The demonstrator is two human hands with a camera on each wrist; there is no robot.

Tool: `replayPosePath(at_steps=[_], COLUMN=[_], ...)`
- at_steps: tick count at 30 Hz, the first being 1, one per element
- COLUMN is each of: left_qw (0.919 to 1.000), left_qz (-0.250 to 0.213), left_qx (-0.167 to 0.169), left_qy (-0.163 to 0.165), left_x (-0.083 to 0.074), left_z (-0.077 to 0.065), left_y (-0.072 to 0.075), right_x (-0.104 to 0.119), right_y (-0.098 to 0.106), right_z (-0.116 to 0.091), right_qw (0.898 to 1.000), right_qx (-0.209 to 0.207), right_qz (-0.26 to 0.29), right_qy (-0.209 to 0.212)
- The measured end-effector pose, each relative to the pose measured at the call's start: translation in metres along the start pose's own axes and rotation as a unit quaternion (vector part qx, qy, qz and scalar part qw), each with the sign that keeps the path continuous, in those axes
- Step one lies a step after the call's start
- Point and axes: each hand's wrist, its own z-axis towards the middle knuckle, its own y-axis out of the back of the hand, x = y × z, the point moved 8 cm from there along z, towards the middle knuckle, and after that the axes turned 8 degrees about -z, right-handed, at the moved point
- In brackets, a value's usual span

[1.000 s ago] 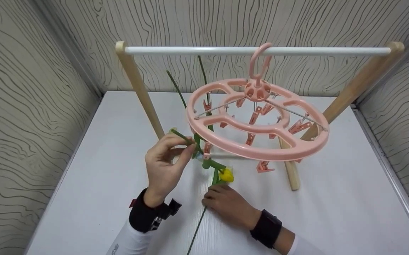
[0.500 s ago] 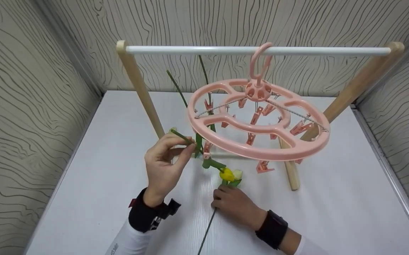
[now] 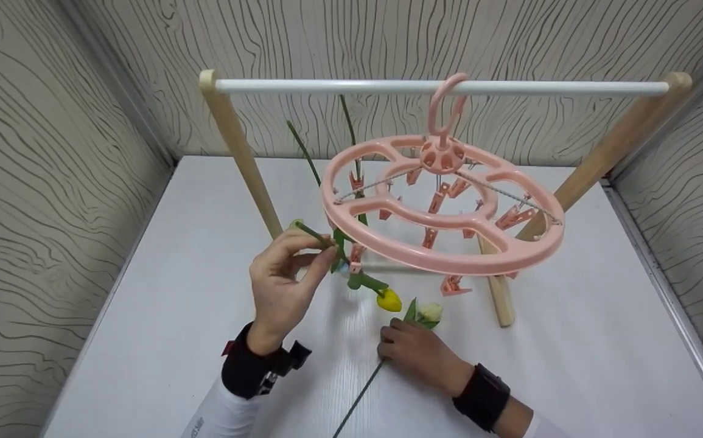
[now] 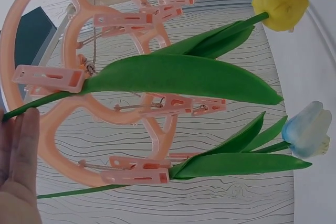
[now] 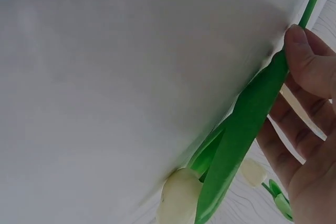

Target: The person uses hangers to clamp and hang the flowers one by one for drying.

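My left hand (image 3: 283, 283) pinches the green stem of a yellow tulip (image 3: 389, 300) between thumb and fingers. A pink clothes peg (image 4: 52, 78) is clamped on that tulip where leaf meets stem, and its bloom points down and right. Low over the white table, my right hand (image 3: 423, 356) pinches a white tulip (image 3: 430, 312) by the stem below the leaves. The stem trails toward the front, and the bloom lies beyond the fingers. A round pink peg hanger (image 3: 424, 263) hangs between the hands and the back wall.
The hanger's hook sits over a white rail (image 3: 327, 87) on wooden legs (image 3: 241, 158). A blue-and-white tulip (image 4: 308, 129) hangs from another peg (image 4: 136, 175). Several more pegs dangle from the ring. Another pale tulip (image 5: 253, 172) shows behind the right fingers.
My right hand has moved right with the white tulip, whose bloom now shows apart from the yellow one. The left hand stays on its stem.
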Motion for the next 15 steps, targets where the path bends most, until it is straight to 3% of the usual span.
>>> replayPosePath(at_steps=[4,9,15], left_qw=[1.0000,1.0000,1.0000], left_qz=[0.002,-0.001,0.005], left_qx=[0.001,0.001,0.002], left_qy=[0.000,-0.004,-0.004], left_x=[0.000,-0.001,-0.001], left_z=[0.000,0.000,0.000], left_y=[0.000,0.000,-0.001], right_x=[-0.007,-0.018,-0.027], right_y=[0.006,0.023,0.042], right_z=[-0.008,-0.022,-0.038], right_qw=[0.999,0.993,0.985], right_qx=[-0.012,-0.075,-0.138], right_qz=[0.027,0.070,0.077], right_qy=[-0.021,-0.053,-0.074])
